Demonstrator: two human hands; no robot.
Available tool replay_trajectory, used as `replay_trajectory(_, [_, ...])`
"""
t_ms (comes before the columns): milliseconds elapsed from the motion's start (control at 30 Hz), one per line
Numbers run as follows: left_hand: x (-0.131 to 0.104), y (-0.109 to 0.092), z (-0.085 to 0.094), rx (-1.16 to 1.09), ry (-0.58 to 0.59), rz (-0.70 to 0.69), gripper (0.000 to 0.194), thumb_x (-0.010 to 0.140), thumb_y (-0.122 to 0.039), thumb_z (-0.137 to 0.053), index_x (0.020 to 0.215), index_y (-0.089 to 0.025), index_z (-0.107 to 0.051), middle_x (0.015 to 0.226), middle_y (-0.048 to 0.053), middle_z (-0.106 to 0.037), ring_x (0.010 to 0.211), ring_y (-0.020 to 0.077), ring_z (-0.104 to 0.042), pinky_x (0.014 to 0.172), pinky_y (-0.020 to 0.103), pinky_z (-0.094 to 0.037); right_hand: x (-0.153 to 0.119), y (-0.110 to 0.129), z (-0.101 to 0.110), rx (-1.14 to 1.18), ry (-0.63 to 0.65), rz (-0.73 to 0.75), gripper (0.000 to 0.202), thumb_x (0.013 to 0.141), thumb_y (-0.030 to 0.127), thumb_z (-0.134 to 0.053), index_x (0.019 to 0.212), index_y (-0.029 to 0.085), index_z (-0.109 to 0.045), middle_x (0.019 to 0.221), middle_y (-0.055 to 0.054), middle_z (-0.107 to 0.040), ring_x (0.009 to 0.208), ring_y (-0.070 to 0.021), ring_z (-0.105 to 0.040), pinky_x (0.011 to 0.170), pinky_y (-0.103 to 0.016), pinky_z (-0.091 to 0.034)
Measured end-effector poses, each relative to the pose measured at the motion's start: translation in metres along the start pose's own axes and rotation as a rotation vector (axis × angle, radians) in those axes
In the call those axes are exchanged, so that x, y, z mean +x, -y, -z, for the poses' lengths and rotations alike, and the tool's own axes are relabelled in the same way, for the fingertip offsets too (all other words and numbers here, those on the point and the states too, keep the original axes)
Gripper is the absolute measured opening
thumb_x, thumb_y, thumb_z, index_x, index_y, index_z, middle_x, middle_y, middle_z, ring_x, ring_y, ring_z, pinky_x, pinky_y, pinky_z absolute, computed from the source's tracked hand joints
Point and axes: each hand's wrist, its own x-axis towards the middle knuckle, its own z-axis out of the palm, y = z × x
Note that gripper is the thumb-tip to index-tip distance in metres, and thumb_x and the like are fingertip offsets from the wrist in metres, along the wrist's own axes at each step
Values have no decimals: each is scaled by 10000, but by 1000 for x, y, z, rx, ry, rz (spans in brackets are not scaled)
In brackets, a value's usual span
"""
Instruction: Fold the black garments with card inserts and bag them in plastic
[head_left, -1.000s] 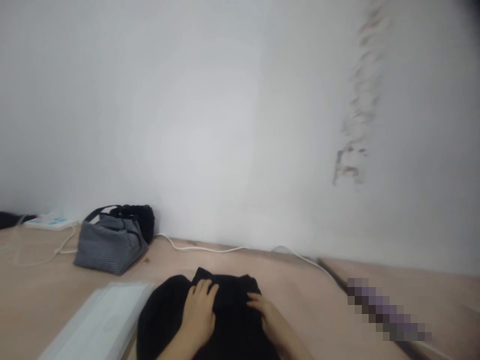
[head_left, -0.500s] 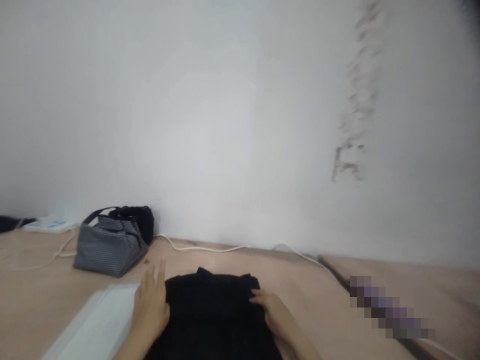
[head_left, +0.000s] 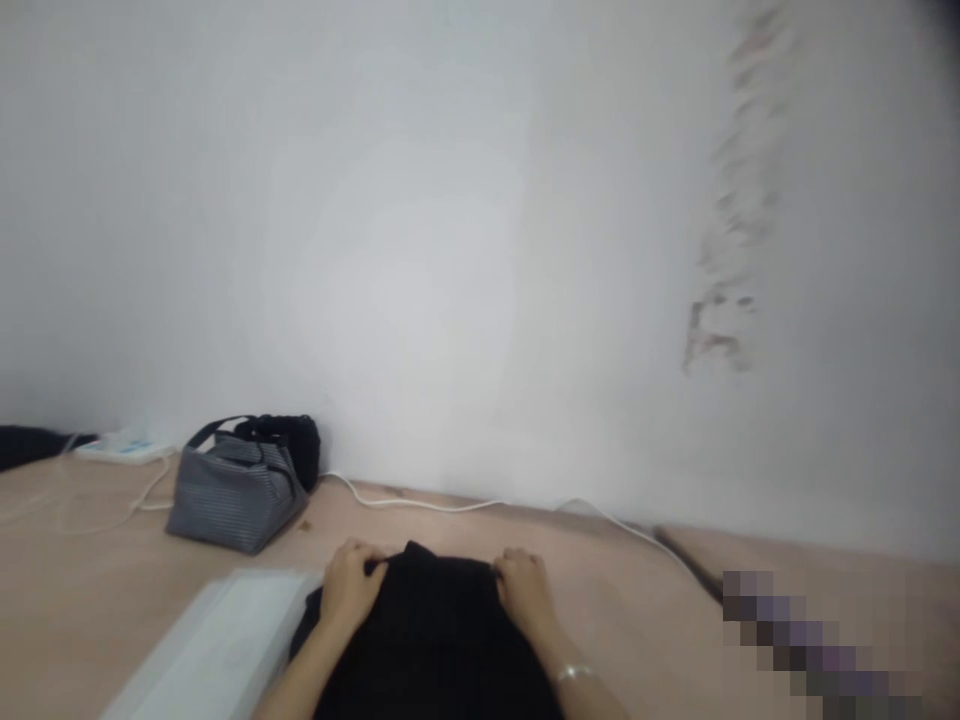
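Bare tabletop [head_left: 592, 590] lay open just right of the right hand [head_left: 523, 592] as far as a dark seam. A white cable [head_left: 450, 503] ran along the wall beyond both hands. A clear plastic folder [head_left: 217, 640] lay touching the left hand's [head_left: 351, 590] side. A grey striped bag [head_left: 236, 487] stood further out to the left, open table between.

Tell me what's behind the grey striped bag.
A black bundle sits right behind the bag, against the wall, and a white cable runs off along the table. Its lower part is hidden by the bag.
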Motion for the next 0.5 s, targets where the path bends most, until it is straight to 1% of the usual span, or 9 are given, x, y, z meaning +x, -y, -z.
replay_trajectory(67, [2,-5,14,-69,2,-59,141,790,-189,-499,806,-192,-639,886,28,-628,888,172,-572,814,276,-408,-1,-1,15,-3,-34,8,239,724,76,-410,726,166,-631,860,-104,-631,894,-232,-544,824,-370,-343])
replay_trajectory(133, [0,-10,32,-139,25,-141,120,800,-204,-490,811,-198,-610,890,17,-624,897,161,-566,824,262,-409,-7,0,35,-2,-72,21,181,707,101,-439,756,169,-599,950,-94,-606,947,-213,-517,898,-357,-299])
replay_trajectory(167, [-4,-12,42,-172,41,-184,108,804,-214,-489,821,-207,-595,887,5,-625,896,153,-565,826,251,-410,-14,1,47,1,-84,35,157,694,112,-455,763,176,-580,955,-79,-598,947,-201,-512,936,-356,-266])
replay_trajectory(233, [-16,-14,64,-246,99,-274,94,811,-233,-487,847,-229,-573,877,-18,-628,879,138,-567,821,233,-415,-34,2,72,6,-94,82,121,664,127,-474,741,198,-535,851,-36,-593,863,-178,-523,976,-372,-216])
replay_trajectory(267, [-24,-13,74,-289,138,-317,92,809,-229,-486,853,-239,-566,877,-26,-630,871,135,-569,816,230,-419,-46,3,83,12,-88,119,116,650,128,-477,726,207,-513,770,-11,-581,790,-168,-526,973,-383,-217])
replay_trajectory(300, [-34,-11,84,-344,205,-362,105,803,-205,-481,857,-242,-562,883,-27,-629,869,136,-568,812,232,-420,-60,4,93,17,-81,153,119,631,126,-479,710,213,-495,720,4,-567,738,-163,-523,962,-396,-228])
replay_trajectory(367, [-54,-4,100,-386,329,-383,178,748,-124,-478,839,-249,-564,877,-36,-627,857,136,-566,796,228,-420,-87,7,104,28,3,215,160,590,118,-491,716,216,-497,722,3,-577,729,-173,-531,934,-408,-261])
replay_trajectory(433, [-71,4,109,-356,465,-389,256,673,-87,-493,837,-265,-578,865,-50,-625,826,135,-567,763,218,-425,-107,9,106,46,202,268,170,571,106,-494,694,220,-522,736,-9,-611,724,-190,-555,864,-394,-330])
replay_trajectory(500, [-80,10,110,-331,593,-465,321,625,-114,-539,889,-291,-591,898,-58,-627,823,142,-569,758,217,-433,-118,12,102,110,395,267,134,597,110,-504,633,231,-547,701,-9,-640,678,-196,-576,771,-359,-386])
